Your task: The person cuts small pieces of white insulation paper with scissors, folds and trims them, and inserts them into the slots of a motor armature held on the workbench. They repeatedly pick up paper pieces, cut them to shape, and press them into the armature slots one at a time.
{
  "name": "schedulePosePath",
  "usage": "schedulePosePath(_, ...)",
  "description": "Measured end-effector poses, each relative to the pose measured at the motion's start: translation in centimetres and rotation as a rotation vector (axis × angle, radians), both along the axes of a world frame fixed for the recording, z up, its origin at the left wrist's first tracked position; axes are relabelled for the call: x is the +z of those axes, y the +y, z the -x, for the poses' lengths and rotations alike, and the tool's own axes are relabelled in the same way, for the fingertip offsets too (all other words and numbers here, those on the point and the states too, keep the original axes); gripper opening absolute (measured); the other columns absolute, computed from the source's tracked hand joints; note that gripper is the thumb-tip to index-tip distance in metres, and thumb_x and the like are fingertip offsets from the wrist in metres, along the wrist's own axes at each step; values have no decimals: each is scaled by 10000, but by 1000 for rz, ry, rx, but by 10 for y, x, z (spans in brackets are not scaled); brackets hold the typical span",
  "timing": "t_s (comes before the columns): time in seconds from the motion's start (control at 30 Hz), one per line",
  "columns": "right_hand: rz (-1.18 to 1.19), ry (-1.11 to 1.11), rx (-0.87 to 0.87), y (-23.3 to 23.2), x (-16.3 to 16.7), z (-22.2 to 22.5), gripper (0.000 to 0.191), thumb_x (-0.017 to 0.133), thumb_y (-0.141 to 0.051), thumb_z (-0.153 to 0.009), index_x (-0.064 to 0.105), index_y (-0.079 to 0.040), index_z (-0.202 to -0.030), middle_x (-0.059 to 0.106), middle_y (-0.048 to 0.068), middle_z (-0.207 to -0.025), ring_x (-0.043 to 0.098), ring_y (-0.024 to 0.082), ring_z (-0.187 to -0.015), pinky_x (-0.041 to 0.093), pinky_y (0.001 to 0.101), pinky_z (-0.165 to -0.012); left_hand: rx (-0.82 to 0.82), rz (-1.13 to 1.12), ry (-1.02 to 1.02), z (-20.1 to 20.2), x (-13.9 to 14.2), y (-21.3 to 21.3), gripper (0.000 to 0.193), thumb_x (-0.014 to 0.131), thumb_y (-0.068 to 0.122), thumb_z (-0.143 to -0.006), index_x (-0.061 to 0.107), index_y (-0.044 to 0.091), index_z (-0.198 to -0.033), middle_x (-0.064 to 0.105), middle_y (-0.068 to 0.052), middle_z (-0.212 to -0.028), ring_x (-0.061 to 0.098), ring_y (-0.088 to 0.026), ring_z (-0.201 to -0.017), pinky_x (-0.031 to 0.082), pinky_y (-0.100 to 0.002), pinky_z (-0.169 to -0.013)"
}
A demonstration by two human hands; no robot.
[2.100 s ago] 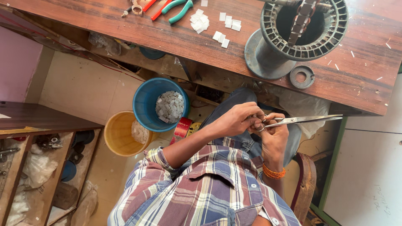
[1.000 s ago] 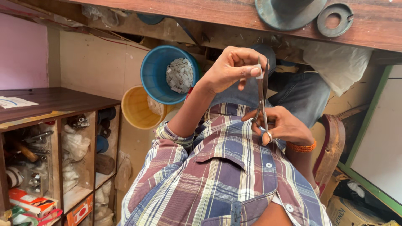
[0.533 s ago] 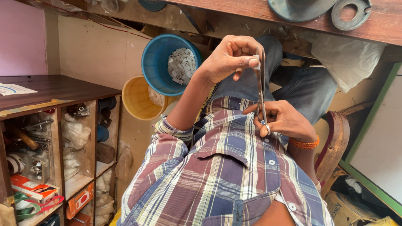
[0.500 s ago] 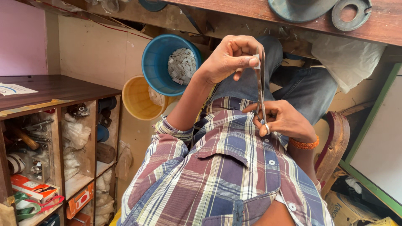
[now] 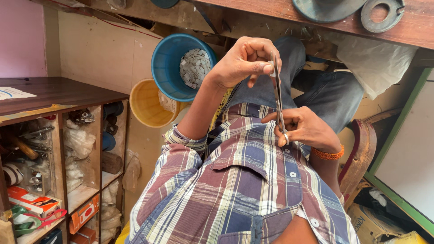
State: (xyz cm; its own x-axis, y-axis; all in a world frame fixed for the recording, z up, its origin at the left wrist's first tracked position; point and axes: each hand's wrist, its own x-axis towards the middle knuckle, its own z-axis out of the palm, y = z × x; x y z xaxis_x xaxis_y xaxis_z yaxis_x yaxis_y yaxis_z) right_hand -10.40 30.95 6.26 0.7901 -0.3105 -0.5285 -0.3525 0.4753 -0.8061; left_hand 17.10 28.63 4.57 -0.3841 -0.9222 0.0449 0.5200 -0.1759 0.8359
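This is a small workshop. A worn wooden desk [image 5: 253, 20] carries dark metal machine parts, a heavy round base [image 5: 327, 7] and a ring-shaped plate [image 5: 379, 14], and beneath it stand a blue bucket [image 5: 165, 68] full of small pale offcuts and a yellow bucket [image 5: 144, 104]. At the side, a wooden shelf unit [image 5: 58, 149] is crammed with hand tools, plastic bags of small parts and orange cardboard boxes [image 5: 31, 201], all set against bare tiled walls.
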Motion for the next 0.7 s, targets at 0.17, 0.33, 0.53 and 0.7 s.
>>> schedulePosePath(0.17,-51,-9,2,2,-8,6,577,906,-108,-674,744,30,-1210,642,-18,-711,568,50,-657,427,233,-572,-23,36,-30,-2,-2,1,214,813,157,-949,703,5,-1052,737,-80,-992,721,-100,-843,533,-220,-535)
schedulePosePath(0.33,-16,35,-10,2,-11,13,602,907,-82,-649,742,23,-1218,621,-28,-711,546,43,-653,415,229,-563,-60,35,-62,-3,0,0,208,789,167,-961,704,16,-1075,755,-80,-977,718,-82,-832,526,-205,-528)
schedulePosePath(0.53,-26,23,65,-7,-15,20,565,901,-71,-667,745,19,-1203,632,-25,-706,545,38,-647,421,225,-562,-98,90,-84,-9,-2,-4,199,780,165,-970,712,14,-1079,774,-93,-1009,771,-119,-871,535,-211,-503)
schedulePosePath(0.7,1,120,108,-13,-23,22,422,883,-49,-685,743,42,-1072,679,6,-719,579,50,-649,433,225,-568,-88,159,-100,-9,-11,-5,206,778,163,-985,715,-1,-1092,772,-97,-1004,765,-122,-855,547,-217,-515)
